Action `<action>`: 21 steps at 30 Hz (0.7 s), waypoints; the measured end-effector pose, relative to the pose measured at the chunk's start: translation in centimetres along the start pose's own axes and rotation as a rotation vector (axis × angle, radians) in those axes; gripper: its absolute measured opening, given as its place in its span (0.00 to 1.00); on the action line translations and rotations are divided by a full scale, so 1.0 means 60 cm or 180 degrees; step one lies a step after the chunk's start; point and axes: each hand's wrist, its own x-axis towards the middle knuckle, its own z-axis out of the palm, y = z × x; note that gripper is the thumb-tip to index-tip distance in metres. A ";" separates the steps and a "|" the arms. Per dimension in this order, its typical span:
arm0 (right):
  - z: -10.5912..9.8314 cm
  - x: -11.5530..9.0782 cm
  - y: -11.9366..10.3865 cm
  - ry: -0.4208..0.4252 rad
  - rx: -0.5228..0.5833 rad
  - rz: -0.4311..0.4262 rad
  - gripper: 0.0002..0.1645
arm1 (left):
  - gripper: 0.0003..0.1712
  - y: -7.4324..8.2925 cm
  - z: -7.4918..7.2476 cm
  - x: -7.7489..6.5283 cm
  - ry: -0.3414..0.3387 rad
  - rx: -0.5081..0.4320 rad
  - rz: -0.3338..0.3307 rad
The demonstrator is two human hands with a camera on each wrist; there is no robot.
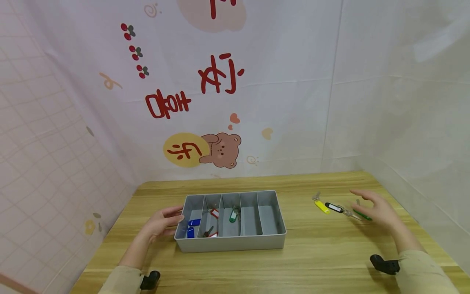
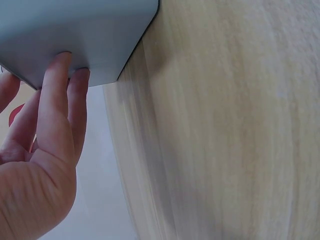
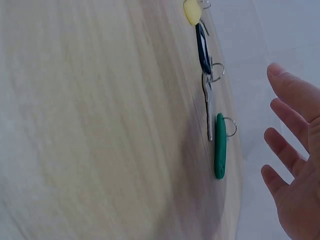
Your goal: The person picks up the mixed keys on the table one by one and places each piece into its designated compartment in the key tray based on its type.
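Observation:
A grey five-compartment box (image 1: 231, 245) sits on the table. My left hand (image 1: 162, 223) is at its left end, fingertips touching the outer wall (image 2: 100, 55). Inside, blue key tags (image 1: 194, 222) lie in the leftmost compartment, red key tags (image 1: 214, 213) in the second, and a green-tagged key (image 1: 233, 216) in the third. Over the table's right side hovers my right hand (image 1: 378, 210), fingers spread and holding nothing. Near it lie a green key tag (image 3: 220, 150), a black key tag (image 3: 202, 50) with a key, and a yellow key tag (image 1: 322, 206).
The wooden table (image 1: 293, 265) meets a white printed curtain (image 1: 286, 102) at the back, and fabric also hangs at both sides. Black wrist mounts (image 1: 384, 264) sit at both sleeves.

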 end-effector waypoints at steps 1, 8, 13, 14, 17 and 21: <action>0.000 -0.001 0.004 0.0009 -0.0012 -0.0055 0.31 | 0.39 0.000 0.000 0.000 -0.0004 -0.0008 0.0001; 0.000 -0.005 0.023 -0.0075 -0.0061 -0.0035 0.28 | 0.39 -0.002 0.000 0.001 -0.0004 -0.0039 0.0003; -0.002 -0.009 0.032 -0.0214 0.0038 0.0085 0.26 | 0.39 -0.003 0.000 0.001 0.0002 -0.0026 0.0000; -0.002 -0.010 0.033 -0.0243 0.0038 0.0106 0.26 | 0.39 -0.003 0.000 0.001 -0.0002 -0.0019 0.0001; -0.001 -0.012 0.037 -0.0265 -0.0062 0.0181 0.24 | 0.38 -0.003 0.000 0.001 0.0001 -0.0006 -0.0004; 0.000 -0.013 0.041 -0.0311 -0.0169 0.0267 0.21 | 0.38 -0.002 0.000 0.000 0.0011 0.0015 -0.0008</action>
